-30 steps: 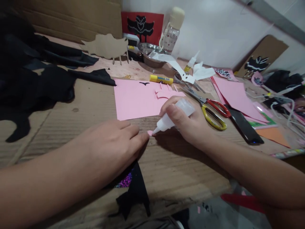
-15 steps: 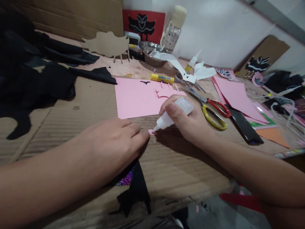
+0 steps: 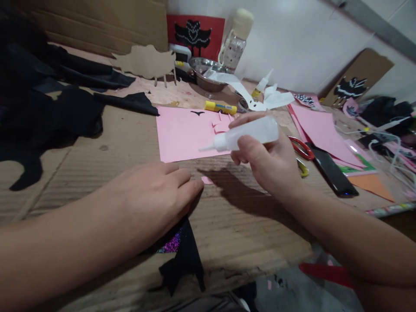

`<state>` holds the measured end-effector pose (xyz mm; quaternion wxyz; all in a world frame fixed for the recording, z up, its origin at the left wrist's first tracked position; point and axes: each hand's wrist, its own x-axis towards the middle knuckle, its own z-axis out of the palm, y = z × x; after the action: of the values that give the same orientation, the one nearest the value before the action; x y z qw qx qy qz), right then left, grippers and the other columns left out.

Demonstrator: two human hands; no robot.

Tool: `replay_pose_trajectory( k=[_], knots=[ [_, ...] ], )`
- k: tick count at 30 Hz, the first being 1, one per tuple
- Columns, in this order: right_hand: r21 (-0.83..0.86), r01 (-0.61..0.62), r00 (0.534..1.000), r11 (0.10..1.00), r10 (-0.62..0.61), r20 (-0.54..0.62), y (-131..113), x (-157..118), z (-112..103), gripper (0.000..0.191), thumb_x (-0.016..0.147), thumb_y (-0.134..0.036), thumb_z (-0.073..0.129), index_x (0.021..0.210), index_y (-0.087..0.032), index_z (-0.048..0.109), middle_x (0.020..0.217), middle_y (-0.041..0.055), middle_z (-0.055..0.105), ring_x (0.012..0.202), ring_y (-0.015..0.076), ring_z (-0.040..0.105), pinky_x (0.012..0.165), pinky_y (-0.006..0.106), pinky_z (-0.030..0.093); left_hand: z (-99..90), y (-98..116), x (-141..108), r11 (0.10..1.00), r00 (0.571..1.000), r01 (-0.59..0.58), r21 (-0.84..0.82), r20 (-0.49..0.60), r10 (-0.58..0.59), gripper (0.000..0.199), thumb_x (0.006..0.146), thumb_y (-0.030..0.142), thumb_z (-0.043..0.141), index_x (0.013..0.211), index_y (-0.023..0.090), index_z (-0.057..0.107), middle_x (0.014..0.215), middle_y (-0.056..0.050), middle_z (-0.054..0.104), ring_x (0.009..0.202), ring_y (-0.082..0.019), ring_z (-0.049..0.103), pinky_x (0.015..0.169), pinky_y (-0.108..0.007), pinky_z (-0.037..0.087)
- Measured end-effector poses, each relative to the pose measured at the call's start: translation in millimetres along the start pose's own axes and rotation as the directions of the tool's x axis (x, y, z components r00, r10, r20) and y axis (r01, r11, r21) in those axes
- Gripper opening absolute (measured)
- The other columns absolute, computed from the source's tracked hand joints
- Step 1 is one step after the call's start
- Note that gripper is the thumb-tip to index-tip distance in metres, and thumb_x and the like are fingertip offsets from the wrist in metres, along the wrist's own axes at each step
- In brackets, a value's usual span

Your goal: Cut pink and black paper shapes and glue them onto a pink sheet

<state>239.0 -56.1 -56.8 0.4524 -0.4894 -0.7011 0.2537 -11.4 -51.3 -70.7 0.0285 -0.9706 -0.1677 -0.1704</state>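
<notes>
My right hand point(image 3: 264, 158) is wrapped around a white glue bottle point(image 3: 248, 134), raised above the table and tilted, its nozzle pointing left over a pink sheet of paper point(image 3: 182, 134). Fingers curled, my left hand point(image 3: 162, 190) rests on the wooden tabletop and pins the edge of a small pink paper piece point(image 3: 207, 180) with a fingertip. On the pink sheet lie a small black bird-like cutout point(image 3: 197, 113) and pink paper cutouts point(image 3: 221, 126), partly hidden by my right hand. Scissors point(image 3: 302, 149) with red and yellow handles lie behind that hand, mostly covered.
A yellow glue stick point(image 3: 220, 107) lies behind the pink sheet, near a metal bowl point(image 3: 211, 78). Black fabric point(image 3: 65, 104) spreads over the left side. To the right are a black phone point(image 3: 334, 175) and pink sheets point(image 3: 331, 132). A black cutout point(image 3: 185, 260) overlaps the front edge.
My right hand has lifted the glue bottle up off the small pink piece and tipped it flatter, moving to the right over the scissors. My left hand has stayed in place.
</notes>
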Motion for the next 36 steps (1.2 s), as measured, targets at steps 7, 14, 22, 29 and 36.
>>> replay_pose_trajectory(
  k=[7,14,22,29,36],
  knots=[
    [0.040,-0.014,0.999,0.999,0.013,0.036,1,-1,3,0.048,0.092,-0.069,0.073,0.082,-0.026,0.055,0.073,-0.0018,0.055,0.065,0.0173,0.054,0.062,0.033,0.050,-1.6,0,0,0.999,1.000,-0.021,0.034,-0.001,0.021,0.037,0.097,0.003,0.049,0.122,0.007,0.076,0.090,-0.010,0.079,0.073,-0.025,0.071,0.066,-0.039,0.061],
    [0.055,-0.038,0.995,0.998,0.032,0.097,-8,0,10,0.061,0.092,-0.082,0.062,0.078,-0.023,0.067,0.072,0.0013,0.064,0.065,0.0163,0.059,0.058,0.031,0.047,-0.1,0,0,1.000,1.000,-0.004,0.003,-0.017,0.004,0.036,0.098,0.005,0.047,0.120,0.007,0.076,0.098,-0.013,0.080,0.078,-0.026,0.072,0.072,-0.039,0.062],
    [0.008,-0.037,0.994,0.999,0.036,0.108,-9,2,11,0.063,0.095,-0.081,0.058,0.072,-0.023,0.062,0.069,0.0006,0.063,0.063,0.0154,0.057,0.060,0.031,0.048,0.4,1,2,0.999,0.999,-0.008,0.048,0.033,0.006,0.037,0.091,0.003,0.050,0.116,0.012,0.077,0.093,-0.011,0.079,0.082,-0.026,0.074,0.077,-0.040,0.065],
    [-0.014,-0.160,0.978,0.987,0.161,0.131,-9,3,14,0.069,0.088,-0.091,0.055,0.072,-0.024,0.061,0.070,0.0011,0.064,0.065,0.0168,0.060,0.060,0.031,0.049,1.9,-1,-1,0.998,0.997,-0.020,0.052,0.081,0.016,0.031,0.088,0.005,0.058,0.111,0.011,0.078,0.090,-0.011,0.079,0.076,-0.029,0.073,0.068,-0.045,0.065],
    [0.033,-0.209,0.967,0.977,0.202,0.152,-7,2,15,0.068,0.087,-0.090,0.058,0.074,-0.024,0.065,0.070,0.0014,0.067,0.065,0.0170,0.062,0.059,0.031,0.049,4.4,0,-2,0.999,0.994,-0.006,0.051,0.113,0.000,0.030,0.093,0.009,0.057,0.116,0.012,0.076,0.095,-0.011,0.078,0.080,-0.028,0.072,0.072,-0.044,0.063]
  ],
)
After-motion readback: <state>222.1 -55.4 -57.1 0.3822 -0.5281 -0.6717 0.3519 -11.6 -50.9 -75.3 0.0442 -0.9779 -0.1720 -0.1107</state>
